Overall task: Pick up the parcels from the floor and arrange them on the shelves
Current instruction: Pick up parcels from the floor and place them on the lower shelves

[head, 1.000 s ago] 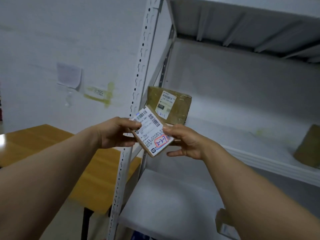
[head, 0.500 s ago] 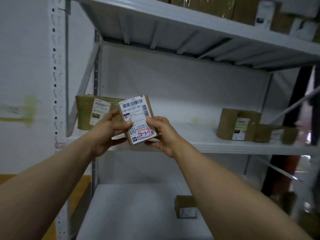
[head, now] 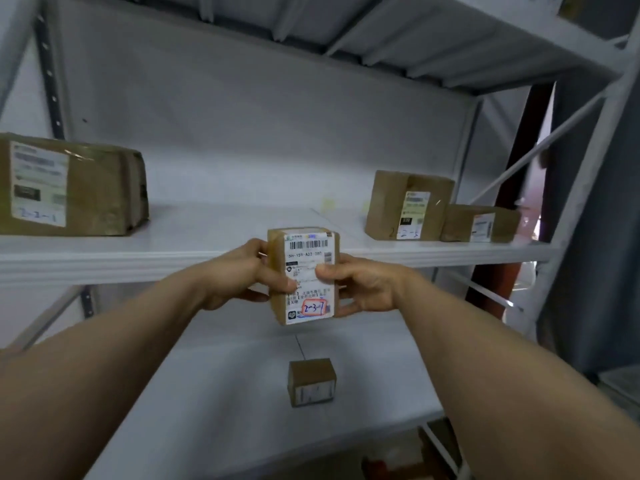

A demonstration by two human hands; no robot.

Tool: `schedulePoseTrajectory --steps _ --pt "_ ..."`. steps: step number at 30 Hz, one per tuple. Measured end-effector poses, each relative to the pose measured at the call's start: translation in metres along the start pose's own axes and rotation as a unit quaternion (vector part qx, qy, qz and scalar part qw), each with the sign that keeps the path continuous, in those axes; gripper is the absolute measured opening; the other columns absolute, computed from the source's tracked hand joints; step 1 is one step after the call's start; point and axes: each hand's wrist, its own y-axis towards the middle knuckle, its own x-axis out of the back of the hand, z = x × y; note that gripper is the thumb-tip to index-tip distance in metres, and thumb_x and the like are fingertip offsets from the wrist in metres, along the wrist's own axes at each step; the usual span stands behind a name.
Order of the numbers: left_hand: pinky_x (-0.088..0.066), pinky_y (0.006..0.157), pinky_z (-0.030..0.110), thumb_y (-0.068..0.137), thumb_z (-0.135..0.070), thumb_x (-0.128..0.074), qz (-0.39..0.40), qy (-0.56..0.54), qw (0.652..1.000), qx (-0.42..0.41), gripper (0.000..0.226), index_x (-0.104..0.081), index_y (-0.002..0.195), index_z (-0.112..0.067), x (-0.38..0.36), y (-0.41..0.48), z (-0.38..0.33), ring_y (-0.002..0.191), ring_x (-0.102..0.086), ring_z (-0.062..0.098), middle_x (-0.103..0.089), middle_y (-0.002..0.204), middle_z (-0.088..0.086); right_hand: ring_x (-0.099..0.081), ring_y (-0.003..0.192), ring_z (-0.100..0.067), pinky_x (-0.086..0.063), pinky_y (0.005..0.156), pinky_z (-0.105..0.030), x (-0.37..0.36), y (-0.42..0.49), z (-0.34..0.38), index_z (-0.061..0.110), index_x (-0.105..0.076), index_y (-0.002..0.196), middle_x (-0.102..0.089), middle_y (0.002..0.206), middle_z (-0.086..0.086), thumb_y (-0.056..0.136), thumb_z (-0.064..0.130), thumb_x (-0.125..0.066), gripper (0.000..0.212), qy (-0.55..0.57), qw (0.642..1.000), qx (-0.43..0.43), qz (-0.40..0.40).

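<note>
The parcel [head: 304,268] is held upright in the air just in front of the middle shelf [head: 138,263]. Its top stands a little above the shelf's front lip and its bottom hangs below it. Behind it a broad strip of white board runs between the big box [head: 76,188] at the left end and a pair at the right: a tall box [head: 391,202] and a low box [head: 481,225], which touch or nearly touch. The upper shelf [head: 398,39] sits well above all three. A white post [head: 585,188] closes the right side. On the lower shelf [head: 207,393] a small box [head: 311,382] stands alone, almost straight under the parcel.

Both bare forearms reach forward and meet at the parcel. The left hand [head: 242,271] grips its left edge, thumb laid across the label. The right hand [head: 363,289] grips the right edge, thumb on the label too, fingers curled round the back.

The parcel's white label carries a barcode, a printed code that is hard to read, and "2-3-1" handwritten in blue inside a red frame. The big box's label reads "2-2-1" by hand. The tall box has a handwritten number too blurred to read.
</note>
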Motion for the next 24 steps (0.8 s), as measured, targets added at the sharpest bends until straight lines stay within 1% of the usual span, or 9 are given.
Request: schedulePoseTrajectory --steps 4,6,8,11,16,18,20,21,24 --pt "-0.059 0.084 0.039 0.066 -0.010 -0.085 0.087 0.070 0.991 0.069 0.051 -0.057 0.104 -0.030 -0.058 0.040 0.046 0.097 -0.068 0.011 -0.074 0.090 -0.013 -0.060 0.120 -0.027 -0.046 0.104 -0.055 0.040 0.009 -0.063 0.028 -0.050 0.135 -0.067 0.127 -0.007 0.080 0.023 -0.082 0.064 -0.038 0.995 -0.092 -0.012" --pt "-0.060 0.080 0.036 0.069 -0.010 -0.082 0.121 0.097 0.984 0.092 0.037 -0.061 0.094 -0.029 -0.084 0.060 0.068 0.092 -0.068 0.011 -0.074 0.083 -0.014 -0.060 0.118 -0.022 -0.049 0.099 -0.051 0.056 0.016 -0.085 0.038 -0.039 0.138 -0.068 0.125 -0.003 0.076 0.016 -0.085 0.080 -0.005 0.995 -0.085 -0.058" --pt "-0.062 0.073 0.033 0.077 -0.009 -0.075 0.131 0.106 0.979 0.116 0.033 -0.058 0.098 -0.027 -0.107 0.082 0.091 0.087 -0.069 0.012 -0.074 0.092 -0.004 -0.058 0.120 -0.021 -0.049 0.100 -0.050 0.072 0.024 -0.104 0.042 -0.036 0.140 -0.068 0.125 0.002 0.073 0.012 -0.087 0.089 -0.028 0.994 -0.085 -0.069" --pt "-0.061 0.066 0.029 0.079 -0.006 -0.074 0.130 0.107 0.975 0.148 0.049 -0.045 0.116 -0.020 -0.142 0.118 0.123 0.092 -0.067 0.017 -0.063 0.109 0.003 -0.058 0.112 -0.016 -0.052 0.095 -0.043 0.095 0.040 -0.138 0.038 -0.035 0.147 -0.060 0.121 0.010 0.072 0.010 -0.087 0.096 -0.091 0.988 -0.109 -0.053" --pt "-0.054 0.095 0.045 0.070 -0.009 -0.082 0.137 0.191 0.961 0.148 0.073 -0.041 0.130 -0.016 -0.200 0.179 0.166 0.112 -0.058 0.025 -0.058 0.123 0.005 -0.058 0.113 -0.023 -0.059 0.086 -0.038 0.134 0.073 -0.203 0.040 -0.022 0.153 -0.052 0.131 -0.003 0.071 0.019 -0.088 0.107 -0.210 0.963 -0.166 -0.026" --pt "-0.055 0.091 0.036 0.070 -0.015 -0.083 0.147 0.217 0.954 0.143 0.078 -0.040 0.134 -0.017 -0.225 0.200 0.183 0.109 -0.058 0.021 -0.058 0.128 0.005 -0.059 0.109 -0.025 -0.060 0.079 -0.035 0.151 0.089 -0.228 0.037 -0.028 0.150 -0.049 0.132 -0.009 0.071 0.024 -0.088 0.100 -0.287 0.941 -0.181 -0.011" --pt "-0.050 0.073 0.014 0.075 -0.020 -0.082 0.136 0.241 0.952 0.134 0.082 -0.034 0.142 -0.018 -0.247 0.220 0.197 0.097 -0.058 0.014 -0.055 0.133 0.007 -0.058 0.103 -0.024 -0.059 0.074 -0.033 0.171 0.106 -0.251 0.033 -0.033 0.146 -0.045 0.127 -0.009 0.070 0.025 -0.089 0.094 -0.331 0.925 -0.187 -0.015" --pt "-0.047 0.073 0.011 0.079 -0.021 -0.079 0.131 0.237 0.953 0.132 0.086 -0.028 0.148 -0.016 -0.258 0.229 0.205 0.100 -0.058 0.015 -0.049 0.139 0.009 -0.056 0.103 -0.024 -0.059 0.076 -0.035 0.182 0.114 -0.261 0.031 -0.034 0.144 -0.041 0.125 -0.008 0.070 0.024 -0.089 0.093 -0.352 0.916 -0.191 -0.026" --pt "-0.046 0.096 0.028 0.086 -0.008 -0.072 0.145 0.176 0.961 0.156 0.094 -0.011 0.157 -0.016 -0.282 0.260 0.230 0.131 -0.045 0.030 -0.026 0.157 0.011 -0.051 0.112 -0.031 -0.056 0.087 -0.043 0.219 0.134 -0.293 0.028 -0.034 0.142 -0.034 0.127 -0.011 0.073 0.016 -0.084 0.086 -0.425 0.876 -0.209 -0.086"
